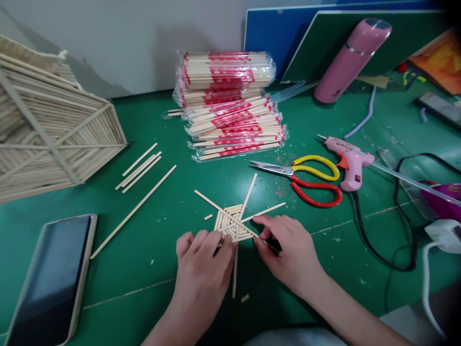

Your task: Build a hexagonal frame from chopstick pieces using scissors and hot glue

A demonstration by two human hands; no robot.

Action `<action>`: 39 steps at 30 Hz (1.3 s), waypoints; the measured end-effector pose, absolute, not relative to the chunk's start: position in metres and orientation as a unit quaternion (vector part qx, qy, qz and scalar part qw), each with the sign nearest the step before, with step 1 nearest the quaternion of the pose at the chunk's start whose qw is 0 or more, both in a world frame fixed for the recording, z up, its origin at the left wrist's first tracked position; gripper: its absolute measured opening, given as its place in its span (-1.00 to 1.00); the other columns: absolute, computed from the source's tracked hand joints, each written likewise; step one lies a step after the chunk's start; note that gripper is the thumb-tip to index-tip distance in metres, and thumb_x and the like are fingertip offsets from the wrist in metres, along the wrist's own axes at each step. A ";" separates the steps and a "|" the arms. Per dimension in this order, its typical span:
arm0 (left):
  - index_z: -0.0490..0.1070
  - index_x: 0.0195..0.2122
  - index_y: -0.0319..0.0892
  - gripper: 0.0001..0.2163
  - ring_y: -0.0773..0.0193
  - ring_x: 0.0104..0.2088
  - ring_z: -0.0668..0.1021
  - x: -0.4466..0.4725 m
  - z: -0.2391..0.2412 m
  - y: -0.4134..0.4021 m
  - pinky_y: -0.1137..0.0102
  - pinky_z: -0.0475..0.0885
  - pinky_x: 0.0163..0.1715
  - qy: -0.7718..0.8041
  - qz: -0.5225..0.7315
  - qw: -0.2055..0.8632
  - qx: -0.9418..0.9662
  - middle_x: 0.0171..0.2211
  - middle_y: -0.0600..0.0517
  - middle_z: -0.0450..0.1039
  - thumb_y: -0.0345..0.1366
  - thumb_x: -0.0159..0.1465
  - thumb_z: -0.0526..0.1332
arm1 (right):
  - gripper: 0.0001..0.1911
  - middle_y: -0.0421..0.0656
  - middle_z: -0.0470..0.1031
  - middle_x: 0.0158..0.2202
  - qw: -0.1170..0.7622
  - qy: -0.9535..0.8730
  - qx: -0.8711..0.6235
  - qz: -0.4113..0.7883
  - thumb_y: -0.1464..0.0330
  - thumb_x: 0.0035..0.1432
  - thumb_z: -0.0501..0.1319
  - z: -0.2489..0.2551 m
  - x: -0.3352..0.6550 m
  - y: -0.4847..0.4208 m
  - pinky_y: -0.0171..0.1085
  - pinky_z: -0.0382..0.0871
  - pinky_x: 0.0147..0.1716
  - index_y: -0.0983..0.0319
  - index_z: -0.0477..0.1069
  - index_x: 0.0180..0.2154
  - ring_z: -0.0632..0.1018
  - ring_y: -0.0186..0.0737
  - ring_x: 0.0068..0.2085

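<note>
A small flat panel of glued wooden sticks (230, 218) lies on the green table (162, 211), with three long sticks crossing it like spokes. My left hand (203, 269) is curled at its near left corner, fingertips pressed on the sticks. My right hand (288, 250) pinches the end of the diagonal stick (223, 211) at the panel's right side. One stick (235, 274) runs down between both hands.
Loose sticks (139, 170) and a long stick (133, 211) lie left of the panel. A stick-built structure (46, 129), a phone (50, 278), wrapped chopstick bundles (230, 105), scissors (306, 178), a pink glue gun (347, 161) with its black cord (374, 240) and a pink flask (351, 60) surround the work.
</note>
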State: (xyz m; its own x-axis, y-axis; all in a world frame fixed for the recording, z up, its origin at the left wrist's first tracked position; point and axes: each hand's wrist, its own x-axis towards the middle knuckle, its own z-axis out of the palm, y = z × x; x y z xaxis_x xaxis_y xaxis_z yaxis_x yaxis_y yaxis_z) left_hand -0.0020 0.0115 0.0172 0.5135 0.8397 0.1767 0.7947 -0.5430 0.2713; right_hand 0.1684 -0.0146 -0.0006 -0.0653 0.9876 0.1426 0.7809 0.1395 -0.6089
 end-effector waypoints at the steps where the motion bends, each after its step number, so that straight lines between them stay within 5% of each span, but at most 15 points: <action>1: 0.43 -0.47 -0.15 -0.81 0.27 -0.49 0.37 -0.002 0.017 0.011 0.29 0.09 -0.36 0.472 0.143 0.079 0.866 -0.54 0.06 0.40 -0.39 0.18 0.04 | -0.71 -0.23 0.42 -0.48 0.270 -0.704 -0.628 0.191 0.44 0.00 0.14 -0.001 0.168 -0.015 -0.26 0.17 -0.40 0.21 0.31 -0.16 0.38 -0.25 -0.41; 10: 0.42 -0.44 -0.13 -0.84 0.26 -0.48 0.37 -0.010 0.023 0.010 0.28 0.09 -0.36 0.470 0.135 0.067 0.870 -0.52 0.07 0.41 -0.38 0.18 0.06 | -0.65 -0.23 0.41 -0.45 0.301 -0.688 -0.626 0.210 0.45 -0.04 0.16 0.001 0.168 -0.016 -0.25 0.22 -0.37 0.21 0.29 -0.14 0.39 -0.26 -0.39; 18: 0.41 -0.41 -0.16 -0.93 0.31 -0.44 0.40 -0.023 0.035 0.010 0.40 0.20 -0.41 0.463 0.276 0.111 0.835 -0.45 0.04 0.40 -0.36 0.12 0.14 | -0.70 -0.21 0.36 -0.39 0.392 -0.627 -0.641 0.205 0.43 0.05 0.08 0.009 0.181 -0.015 -0.33 0.33 -0.35 0.19 0.25 -0.12 0.41 -0.33 -0.38; 23: 0.40 -0.49 -0.15 -0.90 0.35 -0.49 0.39 -0.013 0.045 0.014 0.46 0.25 -0.48 0.497 0.329 0.270 0.756 -0.51 0.08 0.38 -0.32 0.13 0.14 | -0.73 -0.13 0.40 -0.26 0.292 -0.592 -0.751 0.001 0.38 0.06 0.04 0.012 0.237 0.011 -0.27 0.34 -0.29 0.22 0.27 -0.15 0.44 -0.24 -0.27; 30: 0.41 -0.56 -0.21 -0.87 0.38 -0.50 0.33 -0.007 0.051 0.021 0.50 0.22 -0.49 0.497 0.404 0.548 0.538 -0.56 0.07 0.33 -0.28 0.06 0.21 | -0.76 -0.06 0.45 -0.31 0.214 -0.622 -0.753 -0.008 0.45 -0.05 0.08 0.005 0.275 0.051 -0.17 0.27 -0.27 0.25 0.39 -0.28 0.44 -0.12 -0.27; 35: 0.39 -0.61 -0.23 -0.85 0.47 -0.60 0.27 -0.010 0.044 0.019 0.55 0.16 -0.56 0.500 0.464 0.605 0.411 -0.66 0.14 0.26 -0.26 -0.02 0.28 | -0.91 -0.13 0.42 -0.44 0.193 -0.655 -0.731 0.013 0.44 -0.06 0.11 0.010 0.275 0.061 -0.22 0.24 -0.32 0.23 0.39 -0.49 0.42 -0.19 -0.37; 39: 0.38 -0.58 -0.24 -0.83 0.51 -0.66 0.25 -0.011 0.041 0.018 0.55 0.15 -0.59 0.493 0.475 0.620 0.384 -0.68 0.15 0.26 -0.23 0.00 0.26 | -0.88 -0.10 0.43 -0.39 0.220 -0.647 -0.730 0.022 0.40 0.03 0.05 0.017 0.272 0.055 -0.22 0.26 -0.38 0.24 0.35 -0.41 0.43 -0.17 -0.36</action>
